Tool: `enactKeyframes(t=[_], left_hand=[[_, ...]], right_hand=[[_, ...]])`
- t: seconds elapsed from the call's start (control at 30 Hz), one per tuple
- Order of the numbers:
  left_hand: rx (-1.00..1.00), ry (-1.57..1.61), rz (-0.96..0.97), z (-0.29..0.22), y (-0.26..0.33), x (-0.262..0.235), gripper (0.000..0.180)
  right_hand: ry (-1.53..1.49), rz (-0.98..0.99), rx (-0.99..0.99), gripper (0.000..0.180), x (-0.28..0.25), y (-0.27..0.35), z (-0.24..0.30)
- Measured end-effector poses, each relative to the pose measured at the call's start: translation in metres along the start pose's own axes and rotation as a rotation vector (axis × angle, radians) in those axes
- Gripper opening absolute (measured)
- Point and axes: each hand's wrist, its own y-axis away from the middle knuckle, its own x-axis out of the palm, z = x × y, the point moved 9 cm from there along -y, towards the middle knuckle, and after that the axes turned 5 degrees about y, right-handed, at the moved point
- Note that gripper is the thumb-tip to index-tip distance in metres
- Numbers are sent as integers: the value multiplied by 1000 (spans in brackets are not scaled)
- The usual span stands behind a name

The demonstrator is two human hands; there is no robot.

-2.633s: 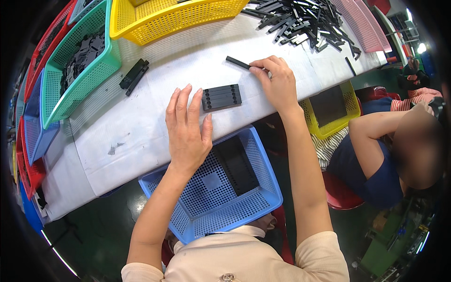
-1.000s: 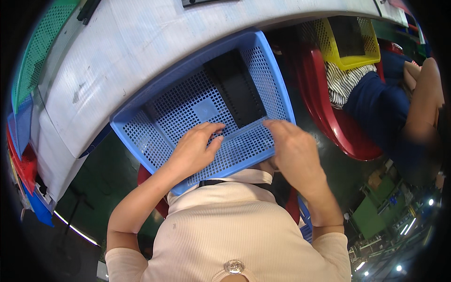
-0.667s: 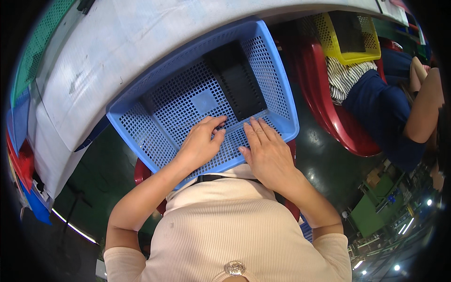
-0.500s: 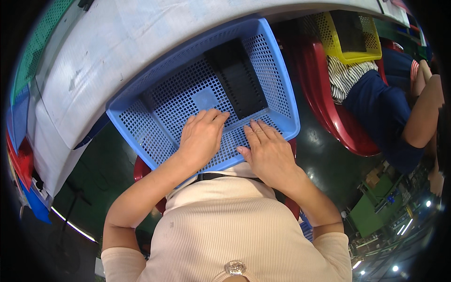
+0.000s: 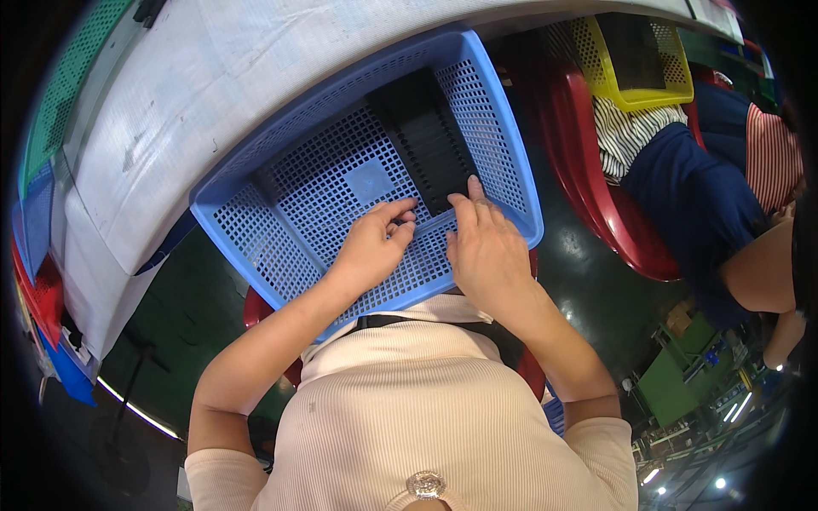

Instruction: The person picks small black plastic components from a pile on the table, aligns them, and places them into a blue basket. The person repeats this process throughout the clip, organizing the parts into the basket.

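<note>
Head view: I see black strips [image 5: 422, 132] inside the blue basket [image 5: 369, 180], toward its right wall; the left hand [image 5: 375, 243] curls loosely, unpinched, and the right hand [image 5: 494, 255] extends parted fingers at their near end, contact uncertain. Uneven pushing could, I judge, skew the row. I find no legible brand, label or writing.

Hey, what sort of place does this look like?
Probably a workshop or small factory floor. A blue basket holding flat black parts sits beside a white-covered table, and a co-worker sits nearby with a yellow basket.
</note>
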Motion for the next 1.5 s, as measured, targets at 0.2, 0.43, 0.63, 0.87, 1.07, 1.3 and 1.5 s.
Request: enactKeyframes(t=[0.2,0.43,0.63,0.87,1.07,1.3,1.5], left_hand=[[-94,133,3,8,-1,2,42],[-134,278,6,8,-1,6,44],[-129,260,14,7,-2,7,46],[-135,259,11,7,-1,6,45],[-97,170,-10,6,1,3,44],[168,-199,-174,-15,12,-10,42],[372,-536,-290,-38,18,-11,33]], right_hand=[[-115,56,130,37,-1,-5,-15],[-246,61,223,37,-4,-11,-26],[-233,27,220,35,-2,-15,-25],[-196,7,235,33,-5,-21,-21],[-167,13,266,34,-4,-21,-22],[-214,2,257,35,-1,-20,-25],[-266,32,245,33,1,-20,-26]])
